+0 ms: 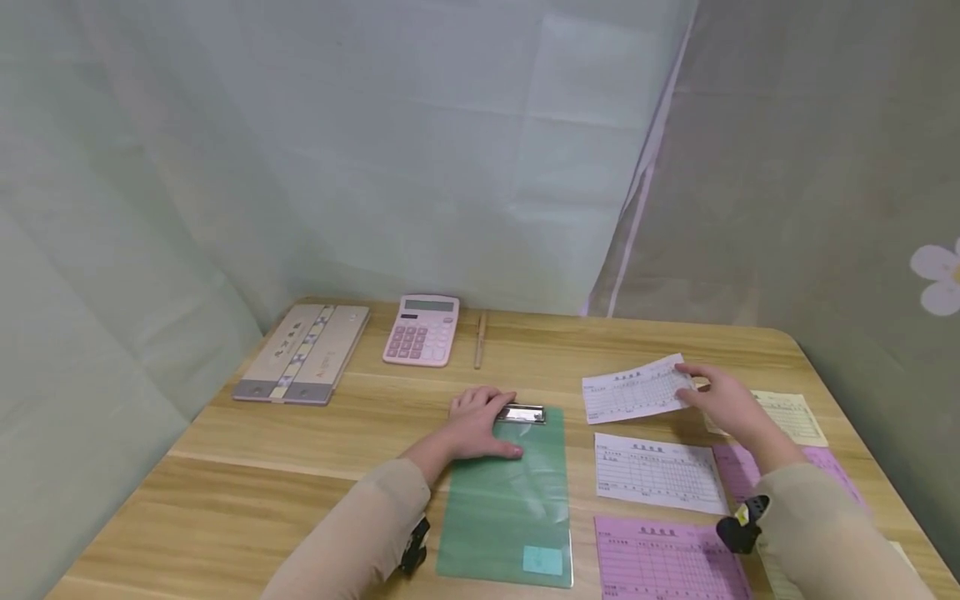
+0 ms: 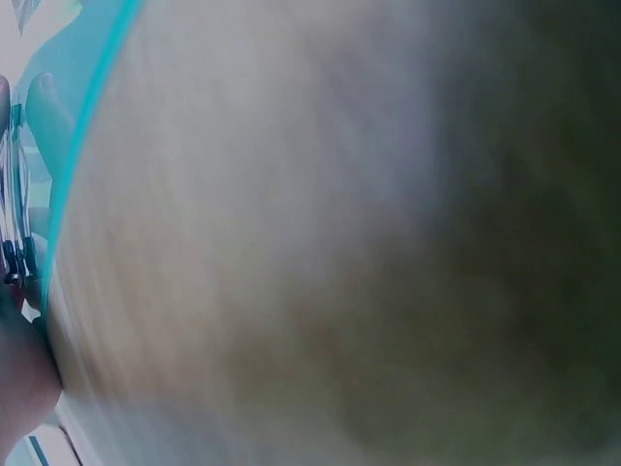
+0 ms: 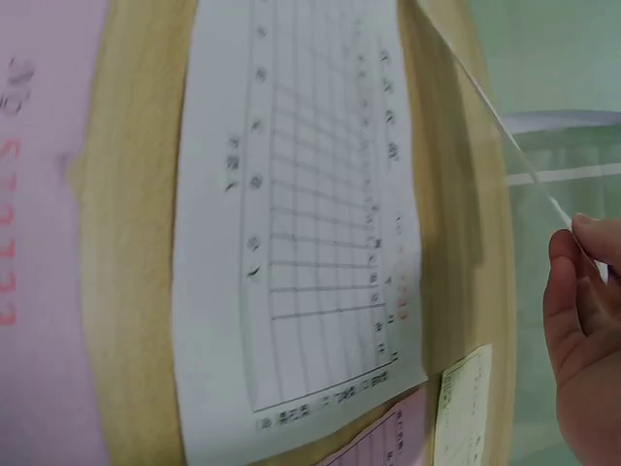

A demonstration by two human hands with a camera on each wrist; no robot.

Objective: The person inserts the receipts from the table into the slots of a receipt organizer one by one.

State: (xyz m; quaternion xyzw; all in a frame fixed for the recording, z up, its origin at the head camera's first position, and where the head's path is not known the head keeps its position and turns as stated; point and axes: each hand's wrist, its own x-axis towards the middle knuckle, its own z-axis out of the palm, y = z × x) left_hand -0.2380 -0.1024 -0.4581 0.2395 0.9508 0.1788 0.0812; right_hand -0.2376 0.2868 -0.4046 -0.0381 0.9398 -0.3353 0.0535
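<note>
My left hand (image 1: 474, 427) rests on the upper left of a green clipboard (image 1: 510, 508), fingers beside its metal clip (image 1: 522, 413) and thumb stretched over the board. In the left wrist view, the clipboard's edge (image 2: 82, 136) and part of the hand show at the far left. My right hand (image 1: 722, 404) pinches a white receipt slip (image 1: 630, 392) by its right end, between thumb and fingers. That slip is tilted up off the table; the right wrist view shows it edge-on, above another white receipt slip (image 3: 320, 214) lying flat.
Pink slips (image 1: 667, 558) and yellow slips (image 1: 795, 417) lie on the right of the wooden table (image 1: 360, 450). A pink calculator (image 1: 422, 331), a pen (image 1: 480, 340) and a grey-beige binder or book (image 1: 303, 354) sit at the back. Curtains (image 1: 450, 150) hang behind. A light blue note (image 1: 542, 560) marks the clipboard's lower end.
</note>
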